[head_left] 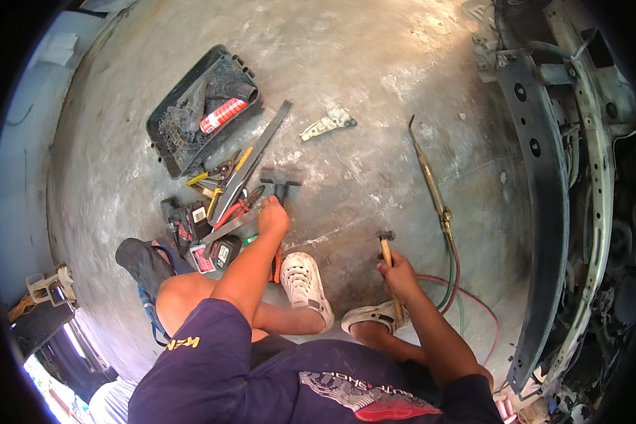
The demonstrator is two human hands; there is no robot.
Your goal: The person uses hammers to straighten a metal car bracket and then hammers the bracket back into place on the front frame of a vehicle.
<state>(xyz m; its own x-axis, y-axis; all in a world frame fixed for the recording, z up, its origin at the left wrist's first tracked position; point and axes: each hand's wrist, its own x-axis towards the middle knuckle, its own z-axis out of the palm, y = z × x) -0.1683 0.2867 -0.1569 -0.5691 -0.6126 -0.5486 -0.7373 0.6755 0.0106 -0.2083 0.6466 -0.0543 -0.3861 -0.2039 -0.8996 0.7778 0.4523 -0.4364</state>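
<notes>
My left hand is closed on the short stem of a dark T-shaped metal tool beside a pile of tools: a long flat metal bar, red-handled pliers, yellow-handled tools, a cordless power tool and a battery. My right hand grips a hammer by its wooden handle, head up, above my right shoe. A small pale metal bracket lies on the floor ahead of my hands.
A black plastic case holding clutter and a red can lies at upper left. A brass torch with hoses lies right of my hands. A dark panel and vehicle frame parts line the right side. A pale wall is at left.
</notes>
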